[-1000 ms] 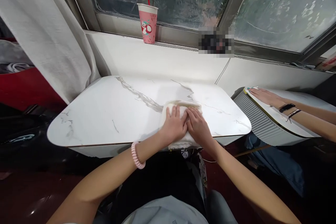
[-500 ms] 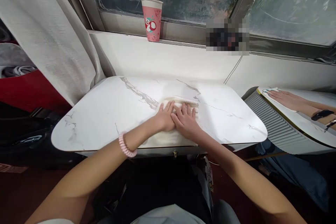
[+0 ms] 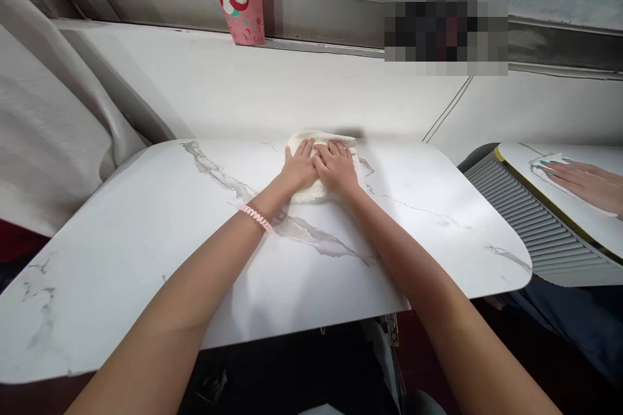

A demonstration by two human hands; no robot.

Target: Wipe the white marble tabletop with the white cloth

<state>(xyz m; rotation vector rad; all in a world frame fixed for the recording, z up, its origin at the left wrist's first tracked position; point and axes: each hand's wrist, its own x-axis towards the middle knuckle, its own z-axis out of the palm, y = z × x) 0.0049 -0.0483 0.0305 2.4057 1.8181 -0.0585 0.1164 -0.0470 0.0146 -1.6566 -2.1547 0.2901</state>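
A folded cream-white cloth [image 3: 315,194] lies against the back edge of the white marble-patterned table [image 3: 141,227]. My left hand [image 3: 298,170] rests flat on it, fingers stretched forward and somewhat apart. Right beside it, my right hand [image 3: 337,168] also presses flat on the cloth, its thumb side touching the left hand. Neither hand wraps its fingers round the cloth. A pink coiled hair tie [image 3: 255,216] circles my left wrist.
On the window ledge behind stands a pink paper cup [image 3: 241,3]; its top is cut off. A grey-white curtain [image 3: 43,97] hangs at left. To the right, another person's hands [image 3: 586,180] lie on a white cloth [image 3: 539,165] on a second table with a ribbed side.
Both my hands have pushed the cloth forward from near the table's front edge to its back edge. My view has moved closer and tilted down. The other person's hands stay on their cloth.
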